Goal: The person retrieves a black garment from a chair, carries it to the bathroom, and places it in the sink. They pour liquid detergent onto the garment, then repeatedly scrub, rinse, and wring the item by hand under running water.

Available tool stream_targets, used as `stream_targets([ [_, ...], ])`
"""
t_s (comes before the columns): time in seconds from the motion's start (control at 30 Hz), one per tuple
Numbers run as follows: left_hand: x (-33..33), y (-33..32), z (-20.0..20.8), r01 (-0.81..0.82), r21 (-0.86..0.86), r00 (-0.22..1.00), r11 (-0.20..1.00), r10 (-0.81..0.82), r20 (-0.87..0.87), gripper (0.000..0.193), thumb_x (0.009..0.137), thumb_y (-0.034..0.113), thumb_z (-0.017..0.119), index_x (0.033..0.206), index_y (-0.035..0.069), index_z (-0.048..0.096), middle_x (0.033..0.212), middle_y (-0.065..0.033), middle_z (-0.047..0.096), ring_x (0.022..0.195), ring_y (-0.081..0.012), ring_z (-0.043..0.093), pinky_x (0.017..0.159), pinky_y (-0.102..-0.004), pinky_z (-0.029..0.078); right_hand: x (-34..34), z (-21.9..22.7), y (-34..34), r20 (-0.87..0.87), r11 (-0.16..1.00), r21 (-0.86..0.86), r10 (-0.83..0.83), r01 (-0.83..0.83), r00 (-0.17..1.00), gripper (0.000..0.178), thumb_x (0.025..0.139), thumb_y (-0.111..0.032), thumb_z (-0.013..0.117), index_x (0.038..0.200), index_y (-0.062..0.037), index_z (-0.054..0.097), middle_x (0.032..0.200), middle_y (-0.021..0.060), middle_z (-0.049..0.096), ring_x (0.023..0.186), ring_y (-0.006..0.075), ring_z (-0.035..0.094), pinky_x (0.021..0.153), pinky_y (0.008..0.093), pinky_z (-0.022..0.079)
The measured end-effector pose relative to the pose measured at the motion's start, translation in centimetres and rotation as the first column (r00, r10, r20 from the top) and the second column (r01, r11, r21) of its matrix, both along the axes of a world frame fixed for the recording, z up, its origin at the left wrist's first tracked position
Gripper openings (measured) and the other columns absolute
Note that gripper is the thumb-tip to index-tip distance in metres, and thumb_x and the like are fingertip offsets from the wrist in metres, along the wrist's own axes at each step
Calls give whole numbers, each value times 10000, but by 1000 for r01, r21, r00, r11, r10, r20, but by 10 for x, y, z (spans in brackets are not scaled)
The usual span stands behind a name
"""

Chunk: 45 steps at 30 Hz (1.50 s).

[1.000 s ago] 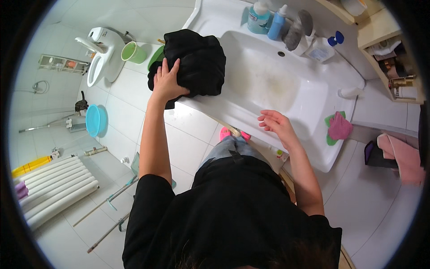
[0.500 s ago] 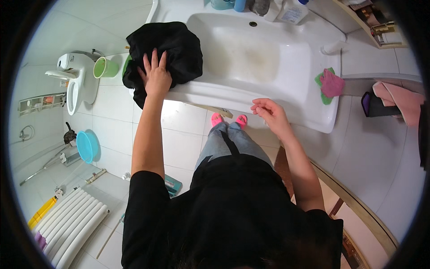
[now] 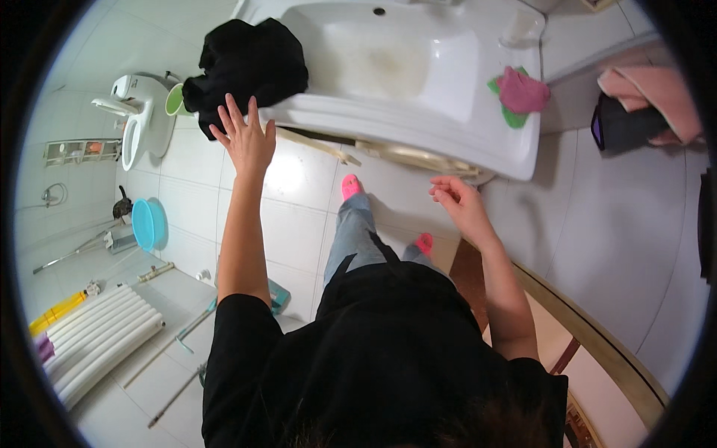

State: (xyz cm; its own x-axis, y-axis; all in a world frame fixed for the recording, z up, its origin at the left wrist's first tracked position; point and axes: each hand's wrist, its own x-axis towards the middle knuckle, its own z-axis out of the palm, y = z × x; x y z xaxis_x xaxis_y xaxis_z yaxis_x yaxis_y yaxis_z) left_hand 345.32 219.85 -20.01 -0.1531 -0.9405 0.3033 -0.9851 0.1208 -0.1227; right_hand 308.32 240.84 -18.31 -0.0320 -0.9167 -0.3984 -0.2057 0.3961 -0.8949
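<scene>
A bunched black cloth (image 3: 246,67) lies over the left end of the white washbasin (image 3: 373,119) and drapes past its front edge. My left hand (image 3: 250,145) has its fingers spread and holds nothing. Its fingertips overlap the cloth's lower edge in the head view; whether they touch it I cannot tell. In front of the basin's right half, my right hand (image 3: 464,205) hangs in the air. Its fingers are loosely bent with the thumb apart, and nothing shows in them.
Pink (image 3: 523,91) and green (image 3: 514,116) cloths lie on the basin's right rim. Below it a cabinet door (image 3: 317,145) stands ajar. Leftward are a green bin (image 3: 176,101), toilet (image 3: 142,119), blue tub (image 3: 148,224) and radiator (image 3: 104,340). A pink towel (image 3: 650,89) hangs at right.
My left hand has come off the black cloth and back toward me, fingers wider apart. My feet have moved apart, and the view has shifted back from the basin.
</scene>
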Motion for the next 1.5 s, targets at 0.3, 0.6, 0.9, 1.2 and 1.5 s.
stream_targets([
  [0.3,-132,242,-95,267,460,957,847,-177,-229,538,840,190,627,1363,133,513,1576,-182,220,1446,-347,250,1134,-658,108,-122,-168,157,-21,858,488,-173,161,985,263,915,-93,542,1153,-17,625,949,70,695,778,116,635,692,253,498],
  [0.6,-136,455,-227,145,912,970,383,128,-208,524,866,218,597,1370,126,485,1553,-197,250,1412,-350,303,1123,-640,182,-136,-306,184,-185,755,654,204,-35,961,296,860,-107,602,1133,4,635,915,105,707,718,148,665,639,293,528],
  [0.9,-145,520,-333,120,895,921,430,289,-263,520,908,267,556,1388,89,467,1538,-212,272,1422,-392,263,1139,-620,164,-131,-484,117,-425,864,502,284,-38,859,346,810,-128,663,1136,-15,637,881,109,711,705,194,687,624,307,531],
  [1.2,-153,533,-363,149,916,887,373,358,-290,568,871,304,578,1389,96,471,1539,-194,287,1427,-402,240,1144,-617,147,-121,-588,52,-793,788,558,599,-260,111,915,727,-270,790,1479,-110,295,1479,160,377,1348,314,398,1030,457,435],
  [1.5,-151,533,-369,178,951,885,253,382,-267,572,880,326,544,1388,71,480,1522,-188,327,1428,-388,247,1156,-610,115,-109,-620,35,-781,718,607,619,-339,-87,868,618,-359,845,1315,-72,414,1218,104,544,1119,297,574,951,455,439],
])
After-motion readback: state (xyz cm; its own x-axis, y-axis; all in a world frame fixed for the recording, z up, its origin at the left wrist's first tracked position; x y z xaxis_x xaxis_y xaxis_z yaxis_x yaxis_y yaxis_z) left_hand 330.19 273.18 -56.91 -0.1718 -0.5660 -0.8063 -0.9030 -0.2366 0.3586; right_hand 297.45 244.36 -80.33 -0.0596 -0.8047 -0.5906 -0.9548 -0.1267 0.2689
